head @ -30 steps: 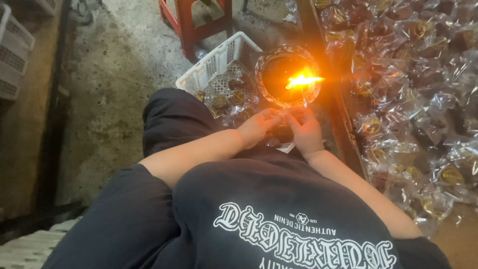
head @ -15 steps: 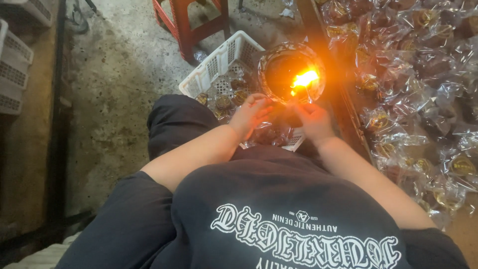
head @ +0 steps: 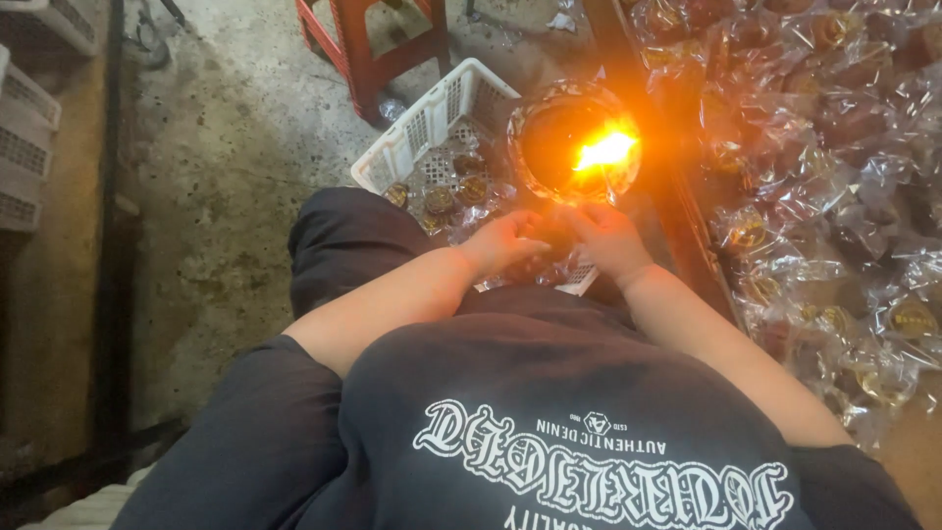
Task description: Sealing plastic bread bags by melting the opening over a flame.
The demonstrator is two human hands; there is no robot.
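Seen from above, over a dark printed shirt (head: pixel 589 442) and dark trousers (head: pixel 343 245). Left hand (head: pixel 505 240) and right hand (head: pixel 610 238) brought close together just near of a round foil-lined bowl (head: pixel 579 147) with a bright orange flame (head: pixel 605 150) burning inside it. Between the two hands, a small dark wrapped packet (head: pixel 557 236), held from both sides at about the height of the bowl's near rim. Left grip curled, fingers pressed onto the packet's left end; right grip likewise curled, fingertips pinching the packet's right end; hard to tell more, the glare and shadow hiding the fingertips. Under and beyond the hands, a white plastic basket (head: pixel 432 118) with lattice walls, tilted on the floor, holding several round dark pieces in clear wrap (head: pixel 451 191). To the right, a dark wooden edge (head: pixel 677 196) running from far to near, and right of that a tabletop (head: pixel 913 461) heaped with many clear-wrapped pieces (head: pixel 834 147), shiny and crumpled. Far, beyond the basket, the legs of a red stool (head: pixel 368 49) on a rough grey concrete floor (head: pixel 216 196). At the far left, stacked pale crates (head: pixel 25 128), only partly in view.
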